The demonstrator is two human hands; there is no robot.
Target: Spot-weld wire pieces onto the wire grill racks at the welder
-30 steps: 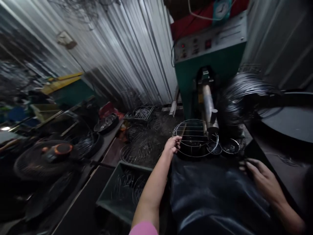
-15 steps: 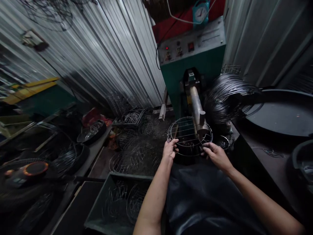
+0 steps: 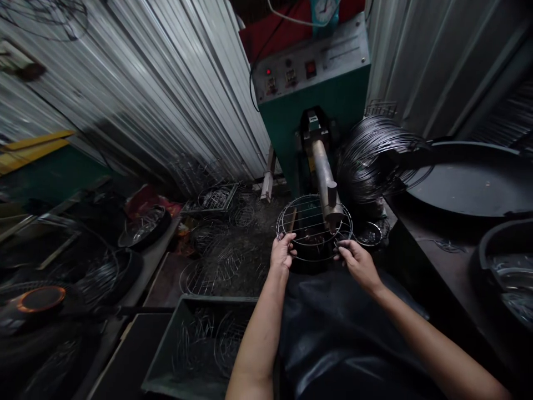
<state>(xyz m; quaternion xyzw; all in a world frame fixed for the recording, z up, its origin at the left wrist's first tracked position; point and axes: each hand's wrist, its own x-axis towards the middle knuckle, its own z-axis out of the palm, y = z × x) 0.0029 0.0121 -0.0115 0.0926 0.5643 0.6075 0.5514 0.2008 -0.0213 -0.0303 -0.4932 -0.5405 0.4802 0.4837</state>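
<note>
Head view: the rack (image 3: 308, 219), just ahead, is gripped at its left rim by the left hand (image 3: 283, 253), a wire (image 3: 343, 235) opposite by the right hand (image 3: 356, 260).

The round wire rack (image 3: 307, 218) lies partly beneath the welding machine's (image 3: 318, 91) arm (image 3: 325, 166), a corrugated wall (image 3: 212, 83) behind. To the machine's right sits a wire coil (image 3: 370, 158); farther right, a large pan (image 3: 466, 183) rests on the surface (image 3: 443, 272), a tub (image 3: 482, 258) before it. Left of the person, a crate (image 3: 164, 347) holds wire pieces (image 3: 229, 340).
</note>
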